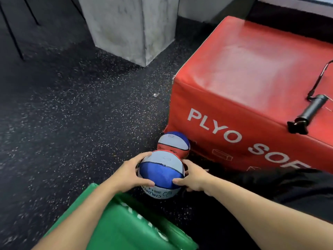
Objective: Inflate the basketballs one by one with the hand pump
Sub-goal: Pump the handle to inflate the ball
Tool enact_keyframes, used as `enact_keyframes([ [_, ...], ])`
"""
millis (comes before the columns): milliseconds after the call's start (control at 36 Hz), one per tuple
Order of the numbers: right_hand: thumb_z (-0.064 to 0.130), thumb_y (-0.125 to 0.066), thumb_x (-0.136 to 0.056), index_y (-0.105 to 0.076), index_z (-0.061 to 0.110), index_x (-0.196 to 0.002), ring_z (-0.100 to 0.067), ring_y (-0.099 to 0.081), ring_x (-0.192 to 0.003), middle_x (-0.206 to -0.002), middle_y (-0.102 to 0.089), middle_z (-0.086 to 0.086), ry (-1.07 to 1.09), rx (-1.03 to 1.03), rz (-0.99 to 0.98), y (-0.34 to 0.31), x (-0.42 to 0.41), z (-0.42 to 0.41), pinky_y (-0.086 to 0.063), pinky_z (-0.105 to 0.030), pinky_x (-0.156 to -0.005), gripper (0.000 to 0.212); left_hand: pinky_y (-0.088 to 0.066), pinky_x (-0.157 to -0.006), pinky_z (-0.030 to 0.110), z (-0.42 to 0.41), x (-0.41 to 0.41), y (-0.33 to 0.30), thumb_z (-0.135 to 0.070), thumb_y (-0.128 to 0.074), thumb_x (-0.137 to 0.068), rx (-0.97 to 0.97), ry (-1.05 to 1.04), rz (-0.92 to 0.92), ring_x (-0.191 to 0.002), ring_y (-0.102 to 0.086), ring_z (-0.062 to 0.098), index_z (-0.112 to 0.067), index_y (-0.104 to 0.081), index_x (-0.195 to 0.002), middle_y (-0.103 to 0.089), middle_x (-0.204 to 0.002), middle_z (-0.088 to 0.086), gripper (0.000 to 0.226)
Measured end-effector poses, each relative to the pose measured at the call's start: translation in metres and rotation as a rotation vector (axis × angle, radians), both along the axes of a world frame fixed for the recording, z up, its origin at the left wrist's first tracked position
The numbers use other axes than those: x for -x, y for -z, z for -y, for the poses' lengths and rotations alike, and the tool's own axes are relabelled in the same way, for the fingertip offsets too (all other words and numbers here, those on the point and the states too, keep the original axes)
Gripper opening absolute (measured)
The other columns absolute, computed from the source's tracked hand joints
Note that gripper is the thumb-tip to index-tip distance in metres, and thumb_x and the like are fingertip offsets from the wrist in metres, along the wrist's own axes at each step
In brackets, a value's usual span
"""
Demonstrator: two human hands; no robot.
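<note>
A small blue, white and red basketball (pixel 161 175) is held just above the speckled floor (pixel 72 114), gripped between the left hand (pixel 130 175) and right hand (pixel 193 178), fingers curled round its sides. A second basketball (pixel 173 144) lies behind it, against the red plyo box (pixel 243 78), on which the black hand pump (pixel 308 114) is laid.

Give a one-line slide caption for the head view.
Both hands hold a basketball; hand pump lies on red box.

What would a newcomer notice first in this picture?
First, the red plyo box at right, with a black hand pump lying on top. Then the near basketball, gripped between left hand and right hand, with a second basketball behind it.
</note>
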State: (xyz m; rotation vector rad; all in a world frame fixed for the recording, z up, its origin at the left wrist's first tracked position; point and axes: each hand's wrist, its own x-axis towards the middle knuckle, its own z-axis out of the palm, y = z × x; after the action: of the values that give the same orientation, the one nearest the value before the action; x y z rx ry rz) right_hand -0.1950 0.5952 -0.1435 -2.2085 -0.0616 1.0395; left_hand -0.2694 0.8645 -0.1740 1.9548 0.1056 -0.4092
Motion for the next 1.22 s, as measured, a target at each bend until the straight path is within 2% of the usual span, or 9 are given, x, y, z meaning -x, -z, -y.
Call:
enact_keyframes([
  [167,0.037,-0.088,-0.081,-0.044,0.020,-0.151,-0.021,-0.063,-0.118,-0.138,-0.063,-0.001,-0.009,0.059,-0.121,0.053,0.010,-0.012,-0.051,-0.032,-0.098,0.084,-0.049,-0.114,0.038,-0.014,-0.003,0.047,-0.047,-0.102,-0.052,-0.053,0.054,-0.164,-0.131,-0.059,0.001,-0.064,-0.048,-0.139,-0.061,-0.142,-0.021,0.105],
  [333,0.029,-0.086,-0.084,-0.043,0.018,-0.152,-0.024,-0.056,-0.133,-0.147,-0.058,-0.003,0.030,0.073,-0.182,0.087,0.000,-0.022,-0.044,-0.036,-0.115,0.081,-0.048,-0.115,0.038,-0.017,-0.021,0.077,-0.053,-0.100,-0.048,-0.093,0.068,-0.249,-0.133,-0.058,0.006,-0.072,-0.045,-0.137,-0.059,-0.145,-0.018,0.106],
  [500,0.021,-0.083,-0.085,-0.018,0.020,-0.166,-0.023,-0.048,-0.143,-0.159,-0.047,-0.003,0.015,0.022,-0.247,0.120,-0.001,-0.032,-0.039,-0.038,-0.121,0.104,-0.045,-0.117,0.039,-0.011,-0.032,0.111,-0.044,-0.095,-0.062,-0.152,0.158,-0.318,-0.138,-0.056,0.014,-0.054,-0.039,-0.153,-0.054,-0.155,-0.008,0.108],
  [611,0.017,-0.077,-0.090,-0.008,0.023,-0.168,-0.025,-0.044,-0.147,-0.164,-0.041,-0.004,-0.018,0.045,-0.282,0.122,-0.004,-0.029,-0.038,-0.038,-0.122,0.104,-0.045,-0.118,0.039,-0.012,-0.032,0.124,-0.061,-0.087,-0.059,-0.130,0.154,-0.324,-0.140,-0.053,0.012,-0.084,-0.035,-0.131,-0.049,-0.158,-0.012,0.092],
  [722,0.014,-0.073,-0.096,-0.011,0.014,-0.167,-0.025,-0.039,-0.151,-0.166,-0.037,-0.005,-0.039,0.083,-0.277,0.108,-0.010,-0.028,-0.032,-0.031,-0.123,0.094,-0.042,-0.121,0.040,-0.009,-0.031,0.118,-0.059,-0.085,-0.061,-0.134,0.159,-0.295,-0.144,-0.049,0.009,-0.064,-0.036,-0.144,-0.045,-0.160,-0.015,0.096],
  [806,0.019,-0.073,-0.097,-0.010,0.013,-0.167,-0.025,-0.037,-0.152,-0.167,-0.035,-0.006,-0.040,0.096,-0.235,0.101,-0.015,-0.029,-0.030,-0.030,-0.123,0.094,-0.041,-0.121,0.039,-0.007,-0.030,0.114,-0.054,-0.089,-0.063,-0.150,0.152,-0.269,-0.143,-0.049,0.008,-0.070,-0.038,-0.141,-0.046,-0.160,-0.015,0.095],
  [917,0.029,-0.076,-0.094,-0.016,0.016,-0.167,-0.026,-0.039,-0.151,-0.166,-0.036,-0.007,-0.033,0.095,-0.136,0.084,-0.020,-0.032,-0.031,-0.031,-0.122,0.096,-0.041,-0.120,0.035,-0.004,-0.030,0.099,-0.036,-0.094,-0.074,-0.200,0.118,-0.226,-0.139,-0.052,0.007,-0.035,-0.041,-0.159,-0.051,-0.154,-0.014,0.100],
  [1083,0.034,-0.078,-0.092,-0.027,0.023,-0.165,-0.025,-0.047,-0.145,-0.159,-0.046,-0.010,0.058,-0.047,-0.035,0.049,-0.027,-0.030,-0.039,-0.036,-0.120,0.090,-0.045,-0.110,0.027,0.006,-0.041,0.042,-0.035,-0.086,-0.087,-0.261,0.089,-0.078,-0.129,-0.058,0.007,-0.040,-0.046,-0.155,-0.053,-0.150,-0.014,0.078],
  [1222,0.030,-0.083,-0.089,-0.037,0.024,-0.159,-0.018,-0.059,-0.129,-0.144,-0.057,-0.003,0.133,-0.161,0.148,-0.011,-0.054,-0.015,-0.044,-0.038,-0.116,0.084,-0.052,-0.103,0.019,0.035,-0.082,-0.034,-0.027,-0.084,-0.090,-0.166,0.057,0.108,-0.118,-0.055,-0.017,-0.041,-0.048,-0.151,-0.057,-0.135,-0.019,0.073],
])
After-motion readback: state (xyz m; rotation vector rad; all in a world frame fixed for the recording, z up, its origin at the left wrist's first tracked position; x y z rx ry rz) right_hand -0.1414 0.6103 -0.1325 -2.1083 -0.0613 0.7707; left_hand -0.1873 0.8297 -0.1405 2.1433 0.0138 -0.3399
